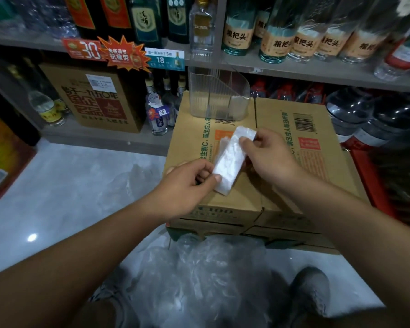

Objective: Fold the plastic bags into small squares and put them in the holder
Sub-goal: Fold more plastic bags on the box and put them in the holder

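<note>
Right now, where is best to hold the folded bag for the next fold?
Pinch the folded bag at its short ends: left hand at the near end, right hand at the far one. This long narrow strip's middle is then free.

The box (246, 200) stands on the floor (69, 185) — a clear holder (219, 95) at its far edge, loose bags (199, 275) just before it.

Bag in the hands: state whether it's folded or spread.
Folded: the bag is a narrow strip, left hand and right hand pinching its ends.
</note>
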`<state>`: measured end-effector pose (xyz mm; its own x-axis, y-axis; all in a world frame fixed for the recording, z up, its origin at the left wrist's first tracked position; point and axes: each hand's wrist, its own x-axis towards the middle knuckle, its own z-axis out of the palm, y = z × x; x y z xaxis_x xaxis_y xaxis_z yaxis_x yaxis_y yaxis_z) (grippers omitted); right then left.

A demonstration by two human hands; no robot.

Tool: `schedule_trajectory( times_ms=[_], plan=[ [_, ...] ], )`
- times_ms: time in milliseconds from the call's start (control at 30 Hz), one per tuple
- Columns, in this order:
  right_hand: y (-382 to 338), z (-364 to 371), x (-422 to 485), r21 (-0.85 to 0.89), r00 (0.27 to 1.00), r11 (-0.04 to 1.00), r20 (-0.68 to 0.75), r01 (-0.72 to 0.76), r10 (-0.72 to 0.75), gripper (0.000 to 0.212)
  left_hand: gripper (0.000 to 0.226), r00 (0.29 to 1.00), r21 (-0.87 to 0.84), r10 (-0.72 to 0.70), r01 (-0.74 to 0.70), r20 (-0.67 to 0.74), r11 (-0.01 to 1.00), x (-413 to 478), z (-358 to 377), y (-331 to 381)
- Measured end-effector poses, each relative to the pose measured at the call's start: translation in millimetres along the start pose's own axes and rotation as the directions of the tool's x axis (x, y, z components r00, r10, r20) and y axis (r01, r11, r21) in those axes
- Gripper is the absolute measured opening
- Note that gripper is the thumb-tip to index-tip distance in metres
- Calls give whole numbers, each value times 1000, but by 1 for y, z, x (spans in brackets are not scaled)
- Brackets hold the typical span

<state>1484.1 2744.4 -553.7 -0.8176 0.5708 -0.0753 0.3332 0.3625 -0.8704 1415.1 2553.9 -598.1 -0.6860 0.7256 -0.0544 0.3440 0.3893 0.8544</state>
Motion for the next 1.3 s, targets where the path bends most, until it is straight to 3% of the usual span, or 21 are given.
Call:
schedule_trajectory(
  times_ms=[67,167,400,500,633,800,867,933,1033,1167,1300],
  plan=[
    [6,1,15,-179,996,980,22,87,-85,8,25,1000,22,6,-6,-13,1000,2,1,-1],
    [12,4,28,-317,986,933,73,168,-153,7,12,1000,59,12,-11,-19,998,5,1,-4],
    [20,15,49,-272,957,919,127,286,-260,11,27,999,96,6,-2,-44,995,3,1,1],
    [20,17,50,-289,946,903,161,317,-281,12,20,1000,84,-3,5,-24,996,3,-2,4],
    [16,16,43,-340,955,896,181,287,-237,13,14,999,208,-9,19,-49,978,5,-19,8],
    [20,12,18,-351,987,923,92,157,-133,11,25,990,168,-65,85,-121,982,8,-43,0],
    [25,11,8,-363,993,924,44,121,-113,10,22,982,186,-28,63,-185,981,6,-41,-3],
    [28,9,3,-357,993,928,-19,102,-116,12,24,969,360,132,-50,-208,932,3,-35,-3],
    [30,7,2,-377,990,921,-62,95,-127,12,39,956,546,289,-211,-59,810,-5,-22,-5],
    [32,4,3,-511,980,845,-20,160,-198,10,72,975,691,132,-220,179,688,-19,-6,-11],
    [33,1,12,-619,935,717,82,320,-345,14,81,971,766,103,-235,217,599,-22,-3,-17]
  ],
)
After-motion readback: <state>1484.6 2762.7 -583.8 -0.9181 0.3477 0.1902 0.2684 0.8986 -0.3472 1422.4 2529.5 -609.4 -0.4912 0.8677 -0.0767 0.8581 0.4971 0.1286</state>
